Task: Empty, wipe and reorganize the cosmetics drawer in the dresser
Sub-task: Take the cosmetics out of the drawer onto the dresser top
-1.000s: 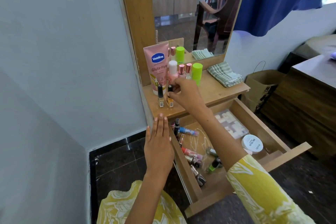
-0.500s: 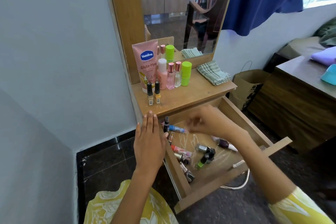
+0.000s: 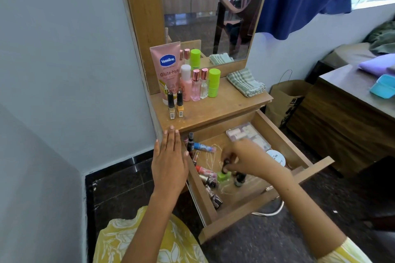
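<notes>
My right hand (image 3: 245, 158) pinches the dark cap of a green nail polish bottle (image 3: 224, 175), grip narrow, bottle upright, long axis vertical, cap up, in the open drawer (image 3: 275, 132) among scattered cosmetics. My left hand (image 3: 168, 162) rests flat, fingers straight, at the drawer's left edge. Far on the counter (image 3: 224, 107): Vaseline tube (image 3: 167, 70), folded cloth (image 3: 245, 82).

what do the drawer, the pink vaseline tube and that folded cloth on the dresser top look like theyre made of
Drawer: wood or wood-look board, matte, with visible grain; laminate or solid cannot be told.
Pink Vaseline tube: probably soft plastic, a smooth printed skin with a slight sheen.
Folded cloth: woven fabric, likely cotton, matte, with green and white stripes and soft folds.
</notes>
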### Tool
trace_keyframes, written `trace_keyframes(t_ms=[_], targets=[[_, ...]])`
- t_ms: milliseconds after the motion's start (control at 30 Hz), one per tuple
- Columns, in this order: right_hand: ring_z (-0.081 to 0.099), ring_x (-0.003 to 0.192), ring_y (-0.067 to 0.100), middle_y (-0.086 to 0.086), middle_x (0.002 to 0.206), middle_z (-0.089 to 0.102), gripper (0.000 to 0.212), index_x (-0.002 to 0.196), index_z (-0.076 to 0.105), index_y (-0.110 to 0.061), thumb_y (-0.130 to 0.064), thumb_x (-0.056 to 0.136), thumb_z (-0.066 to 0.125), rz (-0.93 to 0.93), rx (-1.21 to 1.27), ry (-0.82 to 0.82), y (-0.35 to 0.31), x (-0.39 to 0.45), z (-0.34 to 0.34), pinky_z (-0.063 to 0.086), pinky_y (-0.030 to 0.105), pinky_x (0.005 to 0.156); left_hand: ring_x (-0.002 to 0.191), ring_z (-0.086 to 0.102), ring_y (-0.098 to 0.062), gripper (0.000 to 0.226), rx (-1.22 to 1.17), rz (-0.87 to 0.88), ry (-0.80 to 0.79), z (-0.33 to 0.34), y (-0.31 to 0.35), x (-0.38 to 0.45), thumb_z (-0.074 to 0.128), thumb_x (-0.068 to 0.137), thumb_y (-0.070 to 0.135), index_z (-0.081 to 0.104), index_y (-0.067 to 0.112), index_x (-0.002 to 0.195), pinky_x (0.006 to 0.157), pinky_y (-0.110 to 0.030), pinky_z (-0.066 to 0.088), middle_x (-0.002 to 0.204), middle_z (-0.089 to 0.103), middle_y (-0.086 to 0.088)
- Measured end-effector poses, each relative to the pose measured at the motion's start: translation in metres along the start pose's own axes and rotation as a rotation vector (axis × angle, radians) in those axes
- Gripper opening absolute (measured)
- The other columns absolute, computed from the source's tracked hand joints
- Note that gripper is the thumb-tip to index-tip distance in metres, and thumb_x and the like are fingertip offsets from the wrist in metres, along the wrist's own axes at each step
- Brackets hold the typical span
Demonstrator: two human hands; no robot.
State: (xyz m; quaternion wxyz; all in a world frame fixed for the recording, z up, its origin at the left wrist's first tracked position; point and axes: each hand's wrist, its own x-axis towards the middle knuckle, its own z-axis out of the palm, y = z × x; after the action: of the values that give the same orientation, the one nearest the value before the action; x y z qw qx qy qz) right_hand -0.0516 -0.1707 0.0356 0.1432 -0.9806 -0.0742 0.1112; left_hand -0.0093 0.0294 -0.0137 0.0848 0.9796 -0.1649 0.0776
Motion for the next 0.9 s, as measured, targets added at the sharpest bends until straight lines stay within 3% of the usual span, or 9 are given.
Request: trace_keyframes(t_ms=[100,200,333,467,700,900], targets=[[0.063,0.072,0.007,-0.007,0.076,0.068,0.012,0.080,0.069,-0.020,-0.027,0.074,0.077,-0.020,0.196,0.235,-0.014,0.013,-0.026,0.051,0.025,0.067,0.144,-0.013,-0.018,0.056,-0.006,-0.001,0.010,0.001,0.000,-0.001,0.013,0.102,0.036,-0.012,0.013,0.147,0.110,-0.033,-0.015,0.157,-0.015,-0.004],[0.059,0.066,0.005,-0.005,0.072,0.066,0.013,0.080,0.071,-0.015,-0.022,0.072,0.078,0.021,0.361,0.457,-0.029,0.040,-0.041,0.046,0.019,0.062,0.145,-0.012,-0.017,0.056,-0.008,0.001,0.025,0.001,0.000,-0.002,0.013,0.102,0.035,-0.008,0.012,0.149,0.110,-0.033,-0.016,0.157,-0.014,-0.004],[0.056,0.060,0.009,0.001,0.065,0.064,0.008,0.073,0.069,-0.010,-0.014,0.073,0.076,0.122,0.473,0.678,-0.043,0.084,-0.045,0.046,0.023,0.060,0.145,-0.012,-0.017,0.056,-0.014,-0.012,0.026,0.003,-0.001,-0.001,0.013,0.102,0.036,-0.009,0.013,0.148,0.109,-0.033,-0.017,0.157,-0.014,-0.003],[0.059,0.065,0.017,0.004,0.068,0.065,0.011,0.075,0.068,-0.006,-0.016,0.076,0.074,0.172,0.468,0.760,-0.048,0.116,-0.041,0.048,0.031,0.063,0.144,-0.013,-0.018,0.055,0.007,-0.015,0.022,0.007,0.000,0.000,0.013,0.102,0.037,-0.015,0.013,0.144,0.109,-0.035,-0.016,0.156,-0.016,-0.004],[0.053,0.068,0.012,0.002,0.076,0.062,0.014,0.083,0.067,-0.009,-0.020,0.080,0.074,0.133,0.409,0.864,-0.053,0.135,-0.035,0.048,0.030,0.065,0.144,-0.014,-0.018,0.056,0.020,-0.023,0.026,0.009,-0.001,0.000,0.013,0.102,0.038,-0.013,0.013,0.146,0.107,-0.035,-0.018,0.156,-0.016,-0.003],[0.059,0.071,0.020,0.006,0.078,0.066,0.021,0.082,0.065,-0.006,-0.025,0.080,0.074,0.144,0.468,0.802,-0.045,0.112,-0.031,0.049,0.032,0.065,0.144,-0.012,-0.019,0.055,0.007,-0.014,0.031,0.006,-0.001,-0.001,0.014,0.102,0.036,-0.014,0.013,0.144,0.108,-0.034,-0.017,0.157,-0.014,-0.004]])
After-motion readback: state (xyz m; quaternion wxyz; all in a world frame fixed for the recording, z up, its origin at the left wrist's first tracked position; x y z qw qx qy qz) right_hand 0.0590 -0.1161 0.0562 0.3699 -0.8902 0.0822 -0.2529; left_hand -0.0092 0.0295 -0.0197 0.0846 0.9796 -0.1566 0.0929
